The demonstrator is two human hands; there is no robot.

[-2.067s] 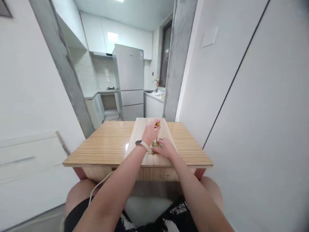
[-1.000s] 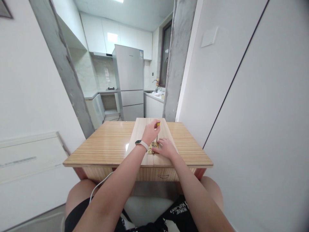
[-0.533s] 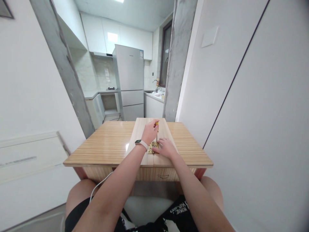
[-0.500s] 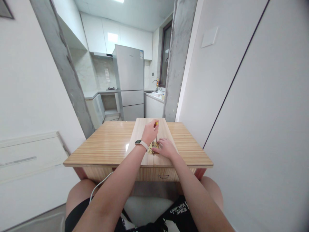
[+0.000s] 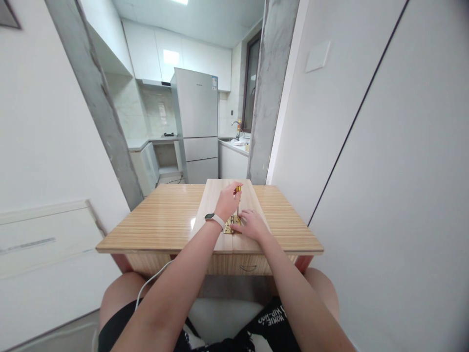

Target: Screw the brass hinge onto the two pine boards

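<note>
My left hand [image 5: 227, 199], with a smartwatch on its wrist, is closed round the yellow and dark handle of a screwdriver [image 5: 238, 188]. The tool stands upright, its shaft pointing down at a gold-coloured metal hinge [image 5: 228, 228]. That hinge lies across the seam between two pale wooden boards [image 5: 212, 195]. Against the hinge's right side rests my right hand [image 5: 252, 225], fingers spread, its thumb and fingertips near the foot of the shaft. Any screw under the tip is too small to make out.
The boards lie on a striped wooden table [image 5: 157, 215] with a drawer handle [image 5: 248, 268] at its front. A white cable [image 5: 152, 277] hangs at the left front. Behind stand a fridge [image 5: 200, 112] and a sink counter [image 5: 234, 145].
My left hand has shifted very slightly on the screwdriver handle. My right hand and the hinge have stayed in place.
</note>
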